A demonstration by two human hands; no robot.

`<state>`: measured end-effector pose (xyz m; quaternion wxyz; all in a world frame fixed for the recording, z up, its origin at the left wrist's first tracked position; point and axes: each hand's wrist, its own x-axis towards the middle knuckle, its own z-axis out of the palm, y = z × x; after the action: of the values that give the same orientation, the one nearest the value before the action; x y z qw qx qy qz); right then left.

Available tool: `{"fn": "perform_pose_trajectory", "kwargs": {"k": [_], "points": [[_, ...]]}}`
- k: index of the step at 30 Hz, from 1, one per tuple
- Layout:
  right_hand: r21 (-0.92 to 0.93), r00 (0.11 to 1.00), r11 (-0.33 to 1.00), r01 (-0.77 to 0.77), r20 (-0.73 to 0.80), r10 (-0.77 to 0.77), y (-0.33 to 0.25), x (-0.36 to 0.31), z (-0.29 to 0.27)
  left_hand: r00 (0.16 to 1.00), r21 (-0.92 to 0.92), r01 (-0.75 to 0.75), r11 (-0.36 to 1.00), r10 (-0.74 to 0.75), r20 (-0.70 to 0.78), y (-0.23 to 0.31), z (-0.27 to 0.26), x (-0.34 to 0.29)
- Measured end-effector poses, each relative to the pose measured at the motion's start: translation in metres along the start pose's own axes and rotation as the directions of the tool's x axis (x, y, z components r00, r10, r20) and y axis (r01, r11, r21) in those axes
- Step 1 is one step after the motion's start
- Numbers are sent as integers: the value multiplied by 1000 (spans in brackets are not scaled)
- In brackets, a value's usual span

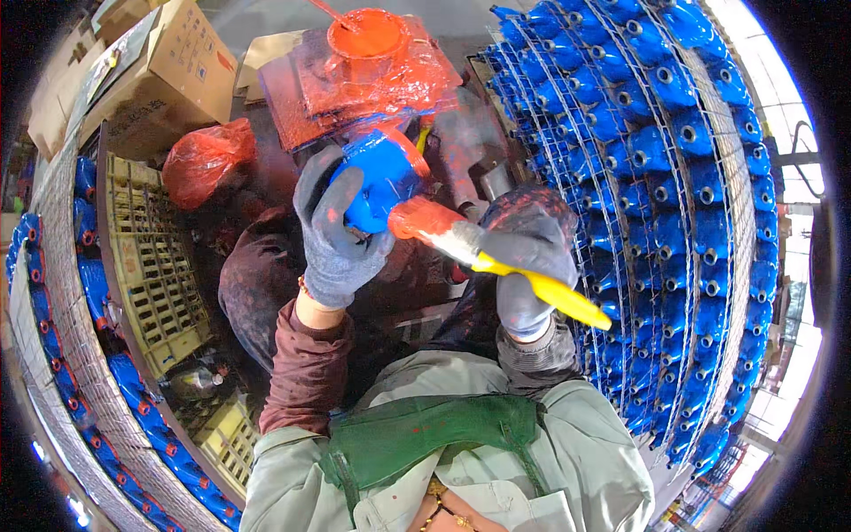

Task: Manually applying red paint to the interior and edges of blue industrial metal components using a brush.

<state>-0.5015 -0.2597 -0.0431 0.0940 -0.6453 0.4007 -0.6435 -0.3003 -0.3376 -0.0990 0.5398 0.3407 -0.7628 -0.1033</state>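
Head view. Left hand (pixel 339 232), grey work glove, fingers (pixel 332 208) wrapped closed around a blue casting (pixel 383 180), held up at picture centre just below the paint pot. Right hand (pixel 525 253), grey glove spotted with red, fingers closed on the yellow handle of a paintbrush (pixel 496 257); the bristle end, loaded with red-orange paint, touches the lower right side of the blue casting, and the handle sticks out to the lower right past the hand. Paint pot (pixel 366 35), round, full of red-orange paint, standing on a sheet of red-smeared plastic wrap (pixel 306 89) directly above the hands. Red plastic bag (pixel 206 160), bunched, to the left of the hands. Cardboard boxes (pixel 168 71), upper left. Yellow plastic crate (pixel 155 257), left, on its side. Wire rack (pixel 674 177) on the right, filled row upon row with blue castings of the same kind; a second wire rack (pixel 62 310) along the left edge holds more blue pieces with red ends. Green apron (pixel 425 434) over a pale jacket, lower centre.
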Motion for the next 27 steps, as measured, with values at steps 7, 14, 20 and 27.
{"fn": "perform_pose_trajectory", "kwargs": {"k": [7,14,20,27], "points": [[-222,989,973,69,-115,-96,14,6,-8,962,-348,262,900,-272,22,-8,2,-5],[180,687,722,-668,-221,692,68,-34,12,619,-824,240,-513,-573,537,-22,3,-16],[350,561,545,-762,-63,825,109,-77,30,701,-696,197,-691,-397,592,-38,12,-10],[430,526,475,-768,0,851,127,-97,33,753,-826,309,-472,-410,516,-42,5,-13]]}}
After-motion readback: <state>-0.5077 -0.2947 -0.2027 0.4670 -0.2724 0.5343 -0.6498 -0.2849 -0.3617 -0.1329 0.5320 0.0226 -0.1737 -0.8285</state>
